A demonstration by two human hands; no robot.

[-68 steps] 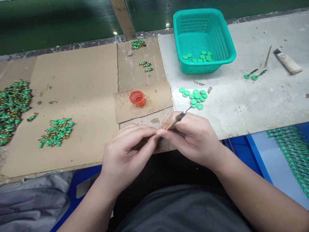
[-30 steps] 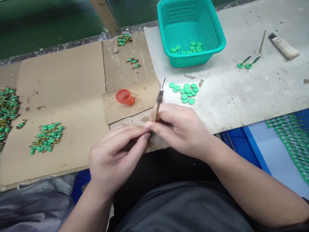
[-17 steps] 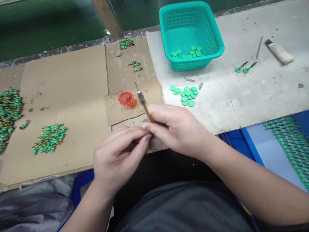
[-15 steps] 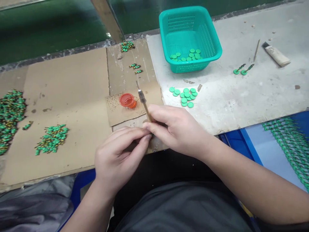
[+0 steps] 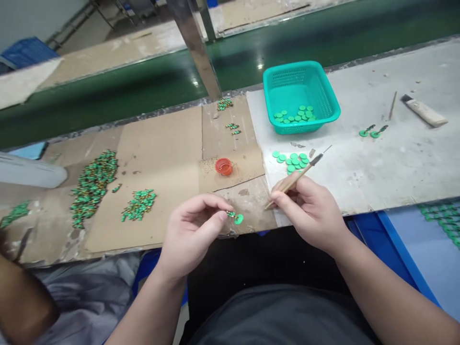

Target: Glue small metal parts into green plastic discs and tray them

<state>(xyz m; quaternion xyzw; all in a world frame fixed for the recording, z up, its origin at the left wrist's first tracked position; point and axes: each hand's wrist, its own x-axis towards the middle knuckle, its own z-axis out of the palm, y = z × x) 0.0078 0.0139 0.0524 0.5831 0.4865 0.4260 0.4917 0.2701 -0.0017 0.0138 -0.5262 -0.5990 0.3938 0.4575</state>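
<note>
The bench (image 5: pixel 362 182) bears cardboard sheets (image 5: pixel 161 158) — a red cup (image 5: pixel 224 166) on them. Rightward lie a teal basket (image 5: pixel 287 125), green discs (image 5: pixel 289 160), a tube (image 5: pixel 424 111).

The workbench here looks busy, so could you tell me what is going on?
A person pinches a small green disc with a dark stem in the left hand. The right hand holds a thin wooden-handled tool with a metal tip, apart from the disc. An orange cup sits on the cardboard, beside piles of green-and-dark pieces. Loose green discs lie on the bench, and a teal basket holds more.
</note>
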